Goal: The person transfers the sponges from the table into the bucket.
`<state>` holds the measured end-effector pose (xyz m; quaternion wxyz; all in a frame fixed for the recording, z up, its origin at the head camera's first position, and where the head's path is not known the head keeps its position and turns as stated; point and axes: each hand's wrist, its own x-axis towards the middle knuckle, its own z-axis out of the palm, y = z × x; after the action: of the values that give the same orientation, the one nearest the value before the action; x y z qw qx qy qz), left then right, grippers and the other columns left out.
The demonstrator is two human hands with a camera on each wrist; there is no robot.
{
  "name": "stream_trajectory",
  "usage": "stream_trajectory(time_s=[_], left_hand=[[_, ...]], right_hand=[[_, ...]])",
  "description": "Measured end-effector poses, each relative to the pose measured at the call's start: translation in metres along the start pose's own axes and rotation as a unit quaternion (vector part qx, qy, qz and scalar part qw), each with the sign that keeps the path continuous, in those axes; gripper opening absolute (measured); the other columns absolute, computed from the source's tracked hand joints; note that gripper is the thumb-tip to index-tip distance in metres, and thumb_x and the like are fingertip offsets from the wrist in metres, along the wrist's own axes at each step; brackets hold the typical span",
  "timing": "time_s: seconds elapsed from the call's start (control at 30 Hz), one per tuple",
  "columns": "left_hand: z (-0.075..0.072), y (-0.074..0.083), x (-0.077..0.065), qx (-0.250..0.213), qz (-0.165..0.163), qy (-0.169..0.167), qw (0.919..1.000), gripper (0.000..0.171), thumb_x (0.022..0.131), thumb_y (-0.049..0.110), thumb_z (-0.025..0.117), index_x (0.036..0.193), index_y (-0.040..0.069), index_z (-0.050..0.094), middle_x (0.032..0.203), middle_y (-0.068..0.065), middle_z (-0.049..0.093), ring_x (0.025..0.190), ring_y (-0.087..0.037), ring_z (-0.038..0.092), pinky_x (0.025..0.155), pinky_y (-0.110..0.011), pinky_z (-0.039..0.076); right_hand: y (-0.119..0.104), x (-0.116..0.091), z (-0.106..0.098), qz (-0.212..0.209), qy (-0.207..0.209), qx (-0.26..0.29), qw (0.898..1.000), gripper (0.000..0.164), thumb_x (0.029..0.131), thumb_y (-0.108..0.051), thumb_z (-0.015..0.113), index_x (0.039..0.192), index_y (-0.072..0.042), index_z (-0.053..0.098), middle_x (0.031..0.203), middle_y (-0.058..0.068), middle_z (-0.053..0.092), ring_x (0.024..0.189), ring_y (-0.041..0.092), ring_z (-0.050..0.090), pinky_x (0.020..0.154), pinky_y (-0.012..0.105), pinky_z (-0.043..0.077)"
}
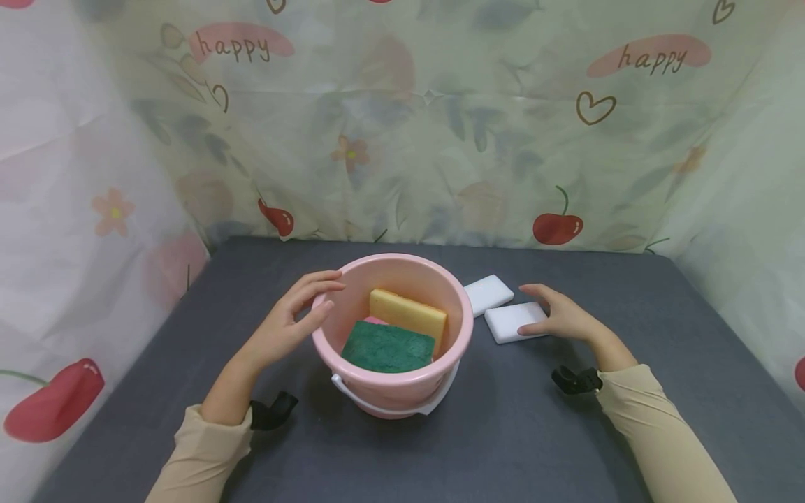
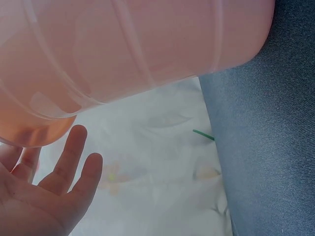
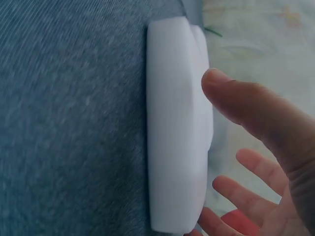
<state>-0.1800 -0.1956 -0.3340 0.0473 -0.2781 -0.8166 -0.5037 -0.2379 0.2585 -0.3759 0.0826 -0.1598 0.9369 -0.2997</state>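
A pink bucket (image 1: 393,378) stands on the dark table. Inside lie a dark green scouring pad (image 1: 390,347), a yellow sponge (image 1: 409,313) and a sliver of something pink (image 1: 375,321), mostly hidden. My left hand (image 1: 294,311) is beside the bucket's left rim, fingers spread and gently bent, holding nothing. To the bucket's right are two white sponge blocks, the nearer one (image 1: 505,323) partly in front of the farther one (image 1: 489,293). Over the nearer block's right end is my right hand (image 1: 562,314), thumb and fingers apart; in the right wrist view they do not grip the block (image 3: 172,128).
A white handle (image 1: 383,411) hangs down the bucket's near side. The dark cloth-covered table (image 1: 503,440) extends around the bucket. Printed curtains (image 1: 428,161) enclose the back and both sides. Each wrist carries a black camera mount, such as the right one (image 1: 575,381).
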Motion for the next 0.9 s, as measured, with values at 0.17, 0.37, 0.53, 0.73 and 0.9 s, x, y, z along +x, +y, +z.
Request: stream_trajectory(time_s=[0.17,0.37,0.53,0.73,0.9], left_hand=[[0.0,0.0,0.0,0.0,-0.001,0.0,1.0,0.032,0.094,0.011,0.051,0.125,0.007,0.055,0.142,-0.004,0.043,0.129,-0.006,0.036,0.1,-0.011,0.031],[0.0,-0.001,0.0,-0.001,-0.001,0.0,1.0,0.032,0.094,0.011,0.051,0.125,0.007,0.055,0.142,-0.004,0.043,0.129,-0.007,0.036,0.1,-0.01,0.031],[0.0,-0.001,0.0,-0.005,0.0,-0.001,1.0,0.032,0.094,0.011,0.051,0.125,0.005,0.055,0.142,-0.005,0.042,0.129,-0.005,0.036,0.1,-0.009,0.031],[0.0,-0.001,0.0,-0.006,0.003,-0.001,1.0,0.032,0.094,0.011,0.051,0.125,0.004,0.054,0.142,-0.006,0.042,0.128,-0.004,0.036,0.099,-0.01,0.032],[0.0,-0.001,0.0,-0.003,0.005,0.0,1.0,0.032,0.094,0.01,0.051,0.125,0.004,0.055,0.142,-0.006,0.042,0.129,-0.005,0.036,0.099,-0.01,0.031]], right_hand=[[0.008,-0.001,0.001,0.001,-0.017,-0.004,1.0,0.085,0.072,-0.028,0.079,0.138,0.005,0.035,0.141,0.029,0.036,0.127,0.051,0.037,0.101,0.06,0.032],[0.015,-0.002,0.003,-0.005,-0.032,0.003,0.999,0.086,0.072,-0.026,0.079,0.138,0.006,0.033,0.141,0.03,0.035,0.128,0.049,0.035,0.102,0.06,0.031],[0.016,-0.003,0.003,-0.013,-0.017,-0.009,1.0,0.082,0.072,-0.024,0.079,0.135,0.008,0.037,0.137,0.03,0.04,0.125,0.047,0.04,0.101,0.059,0.033],[0.015,-0.005,0.001,-0.014,-0.003,-0.027,1.0,0.078,0.071,-0.026,0.079,0.132,0.007,0.042,0.13,0.031,0.046,0.116,0.048,0.048,0.096,0.057,0.04],[0.016,-0.008,-0.002,-0.003,-0.006,-0.019,1.0,0.073,0.072,-0.028,0.079,0.129,0.004,0.047,0.127,0.028,0.048,0.111,0.046,0.053,0.092,0.053,0.044]])
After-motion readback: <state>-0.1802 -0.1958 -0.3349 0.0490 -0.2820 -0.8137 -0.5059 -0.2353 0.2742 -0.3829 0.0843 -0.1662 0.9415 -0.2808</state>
